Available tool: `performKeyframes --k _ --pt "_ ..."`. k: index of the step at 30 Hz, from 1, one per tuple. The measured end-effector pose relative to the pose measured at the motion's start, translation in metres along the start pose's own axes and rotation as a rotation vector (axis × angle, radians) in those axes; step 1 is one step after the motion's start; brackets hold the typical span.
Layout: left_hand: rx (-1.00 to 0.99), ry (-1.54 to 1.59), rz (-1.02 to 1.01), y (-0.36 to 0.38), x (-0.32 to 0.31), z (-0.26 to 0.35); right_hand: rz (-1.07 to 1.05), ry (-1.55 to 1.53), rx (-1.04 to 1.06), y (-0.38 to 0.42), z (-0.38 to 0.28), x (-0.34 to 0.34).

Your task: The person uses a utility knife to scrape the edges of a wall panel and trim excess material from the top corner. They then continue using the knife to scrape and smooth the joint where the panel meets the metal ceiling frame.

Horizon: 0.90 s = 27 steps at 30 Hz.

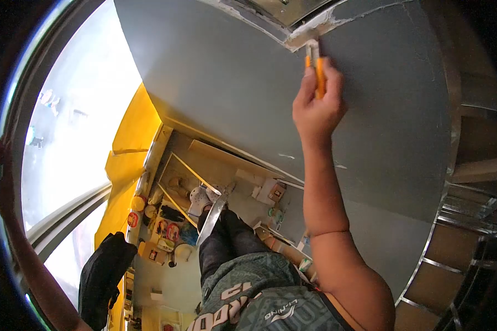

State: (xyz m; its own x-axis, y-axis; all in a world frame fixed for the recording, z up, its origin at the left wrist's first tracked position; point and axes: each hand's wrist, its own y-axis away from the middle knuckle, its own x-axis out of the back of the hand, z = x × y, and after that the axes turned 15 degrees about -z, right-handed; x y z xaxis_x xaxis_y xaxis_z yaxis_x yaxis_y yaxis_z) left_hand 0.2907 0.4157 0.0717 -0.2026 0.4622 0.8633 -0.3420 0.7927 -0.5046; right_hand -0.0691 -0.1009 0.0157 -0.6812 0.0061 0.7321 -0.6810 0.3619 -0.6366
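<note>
My right hand [321, 105] is raised to the grey wall surface [232, 71] and closed around an orange-handled scraper [320, 77]. The scraper's pale head is blurred, so its exact shape is hard to make out. That head touches a rough white and beige plaster patch [309, 34] along the edge of a metal-framed opening [284, 11]. My left arm reaches up at the far left, and my left hand [4, 157] is against the dark window frame [11, 105]. Shadow and the lens edge hide its fingers.
I stand high on a ladder [211, 220] with yellow rails. Boxes, tubs and bottles [168, 231] lie on the floor far below. Yellow sheeting [130, 127] lines the bright window. Dark cloth [106, 278] hangs at lower left; metal-framed panels [453, 248] are at right.
</note>
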Motion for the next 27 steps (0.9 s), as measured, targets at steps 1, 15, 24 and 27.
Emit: performKeyframes --k 1,15,24,27 --pt "0.000 -0.002 0.005 -0.013 0.004 0.015 -0.072 -0.014 0.020 0.011 0.008 -0.007" --pt "1.197 0.214 -0.125 -0.060 0.019 0.070 -0.024 0.158 0.158 -0.031 0.003 0.045" --pt "1.171 0.284 -0.028 -0.042 0.011 0.046 -0.016 0.069 0.050 0.009 0.007 0.001" --pt "-0.003 -0.067 -0.006 -0.007 0.002 0.010 -0.087 -0.026 -0.066 0.019 0.005 -0.006"
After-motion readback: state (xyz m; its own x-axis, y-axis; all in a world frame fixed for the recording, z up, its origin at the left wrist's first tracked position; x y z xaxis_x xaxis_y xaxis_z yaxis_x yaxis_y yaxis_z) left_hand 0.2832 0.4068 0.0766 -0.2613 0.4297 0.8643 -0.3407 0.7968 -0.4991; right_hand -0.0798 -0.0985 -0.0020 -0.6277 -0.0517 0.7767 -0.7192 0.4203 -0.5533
